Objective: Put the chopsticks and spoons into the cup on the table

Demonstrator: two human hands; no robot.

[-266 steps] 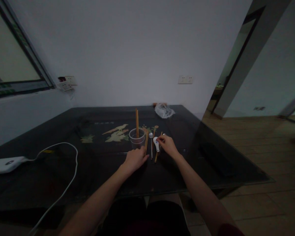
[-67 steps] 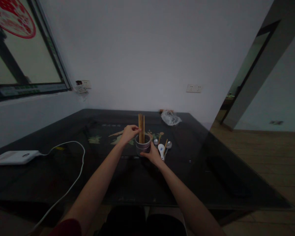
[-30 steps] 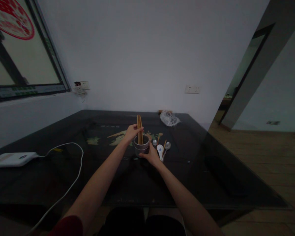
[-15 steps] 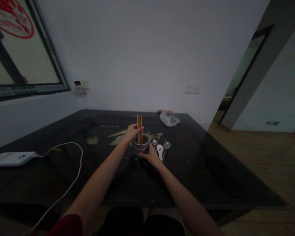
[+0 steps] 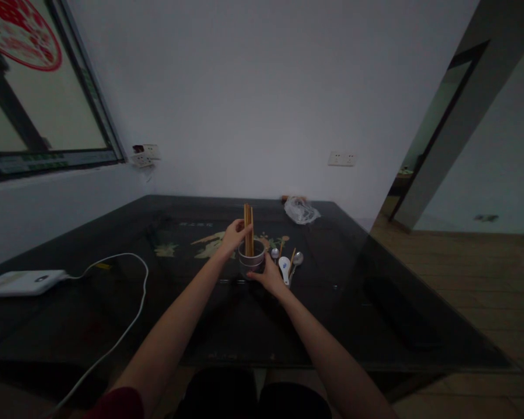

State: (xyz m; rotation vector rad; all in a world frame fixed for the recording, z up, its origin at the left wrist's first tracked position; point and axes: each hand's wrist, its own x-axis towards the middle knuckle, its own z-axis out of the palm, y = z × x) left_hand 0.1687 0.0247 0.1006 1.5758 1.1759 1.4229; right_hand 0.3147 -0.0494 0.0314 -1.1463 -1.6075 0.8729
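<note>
Upright in a metal cup (image 5: 250, 265) stands a bundle of wooden chopsticks (image 5: 248, 233), their lower ends inside it. My left hand (image 5: 234, 235) is closed around the chopsticks above the rim. Low on the cup's right side, my right hand (image 5: 268, 274) grips it, thumb across the front; the far fingers are hidden. Just right of that hand lie a white spoon with a blue mark (image 5: 284, 267), a metal spoon (image 5: 297, 258), another small metal spoon (image 5: 275, 254) and a loose chopstick (image 5: 292, 256).
A crumpled clear plastic bag (image 5: 301, 210) lies near the wall. On the left is a white power bank (image 5: 24, 283) with a white cable (image 5: 145, 285) running over the table edge. A dark flat object (image 5: 397, 311) lies at right on the black table (image 5: 332, 326).
The fingers of my left hand have shifted slightly on the chopsticks, and one stick now leans a little apart at the top. My right hand and the cup have stayed put.
</note>
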